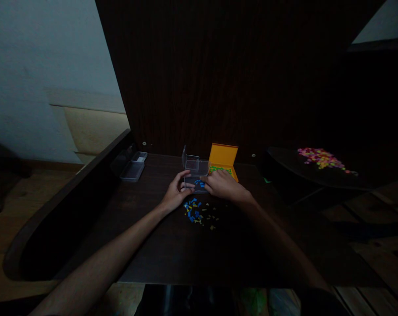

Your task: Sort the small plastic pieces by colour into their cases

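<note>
A clear plastic box (188, 190) with small blue pieces (199, 183) inside sits on the dark table. My left hand (176, 193) grips its left side, thumb at the near edge and fingers along the wall. From the right, my right hand (223, 185) reaches over the box, fingers curled and tips down by the blue pieces; whether they pinch a piece is hidden. Just in front lies a loose pile of blue and yellow building bricks (192, 213), with paler bits scattered to its right. Behind the box stands a clear lidded case (192, 163), its lid raised.
An open orange box (223, 154) holding green pieces stands behind my right hand. Another clear case (132, 170) lies at the left, near the raised side panel (70, 202). Pink and yellow small pieces (322, 158) are heaped on a dark surface at right. A tall dark panel (199, 79) rises behind.
</note>
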